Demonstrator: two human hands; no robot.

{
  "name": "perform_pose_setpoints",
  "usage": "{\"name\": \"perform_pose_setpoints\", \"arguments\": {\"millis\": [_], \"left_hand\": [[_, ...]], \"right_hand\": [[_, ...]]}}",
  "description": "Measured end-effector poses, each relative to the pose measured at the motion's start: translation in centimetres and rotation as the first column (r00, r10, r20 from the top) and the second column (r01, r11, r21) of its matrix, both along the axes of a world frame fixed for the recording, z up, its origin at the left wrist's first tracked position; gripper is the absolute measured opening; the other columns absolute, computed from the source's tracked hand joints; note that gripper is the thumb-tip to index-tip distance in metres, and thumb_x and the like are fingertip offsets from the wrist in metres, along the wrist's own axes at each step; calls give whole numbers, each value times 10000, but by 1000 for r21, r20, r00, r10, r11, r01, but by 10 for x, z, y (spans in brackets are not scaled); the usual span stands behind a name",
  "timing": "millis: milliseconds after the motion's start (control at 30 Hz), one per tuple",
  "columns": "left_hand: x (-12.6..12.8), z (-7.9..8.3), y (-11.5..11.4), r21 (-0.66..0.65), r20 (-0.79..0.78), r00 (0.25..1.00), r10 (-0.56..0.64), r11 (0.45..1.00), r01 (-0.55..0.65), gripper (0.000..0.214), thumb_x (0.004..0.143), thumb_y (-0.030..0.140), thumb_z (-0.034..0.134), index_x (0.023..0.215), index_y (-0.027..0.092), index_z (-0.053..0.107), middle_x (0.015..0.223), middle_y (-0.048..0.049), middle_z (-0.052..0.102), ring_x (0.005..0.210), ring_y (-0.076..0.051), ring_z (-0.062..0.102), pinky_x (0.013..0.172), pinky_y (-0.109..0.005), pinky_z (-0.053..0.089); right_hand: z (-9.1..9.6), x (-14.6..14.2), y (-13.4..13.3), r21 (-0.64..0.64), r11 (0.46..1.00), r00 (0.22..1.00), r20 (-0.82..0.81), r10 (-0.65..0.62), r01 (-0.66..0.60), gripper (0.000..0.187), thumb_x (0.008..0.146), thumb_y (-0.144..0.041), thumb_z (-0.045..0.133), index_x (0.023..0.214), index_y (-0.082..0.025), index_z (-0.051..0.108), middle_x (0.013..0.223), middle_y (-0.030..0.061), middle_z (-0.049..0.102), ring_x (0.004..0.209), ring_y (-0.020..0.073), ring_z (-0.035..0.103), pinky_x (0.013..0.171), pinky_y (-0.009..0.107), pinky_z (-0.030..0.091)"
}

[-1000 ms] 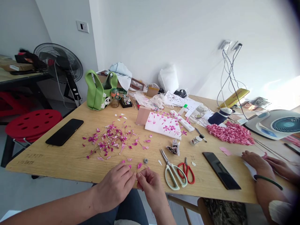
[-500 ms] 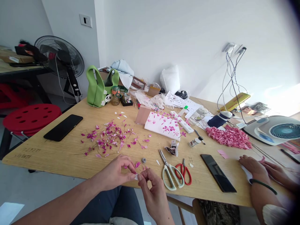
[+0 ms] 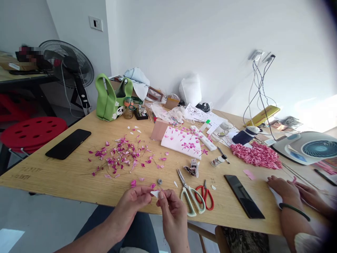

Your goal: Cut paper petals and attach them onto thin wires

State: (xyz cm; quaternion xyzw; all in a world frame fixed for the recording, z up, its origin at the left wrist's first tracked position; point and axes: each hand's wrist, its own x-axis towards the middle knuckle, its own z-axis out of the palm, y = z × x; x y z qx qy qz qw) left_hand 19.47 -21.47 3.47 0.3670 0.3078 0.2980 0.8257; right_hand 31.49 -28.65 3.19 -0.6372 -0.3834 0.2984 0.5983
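Note:
Over the table's near edge, my right hand point(image 3: 172, 207) pinches a small white petal-shaped piece point(image 3: 155, 193) between thumb and fingers. My left hand point(image 3: 135, 200) is right beside it, fingers loosely curled and thumb apart from the index finger, whose tip is at the piece's pointed end. Magenta petals point(image 3: 133, 183) and a small grey roll point(image 3: 159, 181) lie just beyond my hands. To the right are scissors with pale handles point(image 3: 188, 193) and red-handled pliers point(image 3: 205, 196). A loose white petal point(image 3: 175, 183) rests near the scissors' blades.
Magenta flower sprigs point(image 3: 121, 154) spread across the table point(image 3: 65, 179). Behind stands a white block bearing pink flowers point(image 3: 176, 149). Phones lie left point(image 3: 68, 144) and right point(image 3: 243, 196). Another person's hands point(image 3: 286, 189) work at the right, near a pink heap point(image 3: 256, 154) and a small fan point(image 3: 308, 147).
My left thumb has come away from the white piece, which now shows more fully in my right hand. The view has shifted slightly.

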Motion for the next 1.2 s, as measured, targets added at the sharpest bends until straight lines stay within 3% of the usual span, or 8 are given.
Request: {"name": "perform_pose_setpoints", "arguments": {"millis": [100,267,500,700,1200], "left_hand": [[8,4,-7,56,-19,1000,-14,998,15,191,695,308,738,818,164,713,789,-41,691,828,-183,581,824,-288,414],[16,10,-8,131,-11,1000,0,991,2,130,722,294,704,735,165,710,724,-23,677,768,-169,573,788,-278,430],[20,9,-10,196,-37,997,62,979,-54,139,735,310,687,704,176,703,702,-8,667,738,-160,569,748,-259,443],[20,7,-10,185,-31,995,91,979,-84,137,751,314,674,711,185,695,704,-4,669,750,-154,570,751,-246,446],[25,13,-10,313,-120,980,159,943,-115,326,725,482,653,638,169,623,624,-12,611,673,-168,557,673,-253,463]], "right_hand": [[-2,-4,1,26,999,1000,-4,-22,22,324,870,-429,517,670,-174,523,621,-5,504,604,129,458,574,232,382],[-1,-9,0,63,994,996,2,-88,88,317,867,-419,524,664,-175,532,611,-9,501,590,127,464,561,226,397],[-7,-13,1,133,985,992,37,-120,114,302,895,-382,494,675,-180,537,610,-11,510,584,124,483,563,222,408],[-11,-15,3,128,984,987,88,-138,126,283,913,-357,472,700,-184,539,629,-15,518,594,117,493,571,209,406],[-15,-17,4,133,980,974,154,-167,147,278,920,-354,459,705,-191,529,628,-11,526,580,119,494,563,212,424]]}}
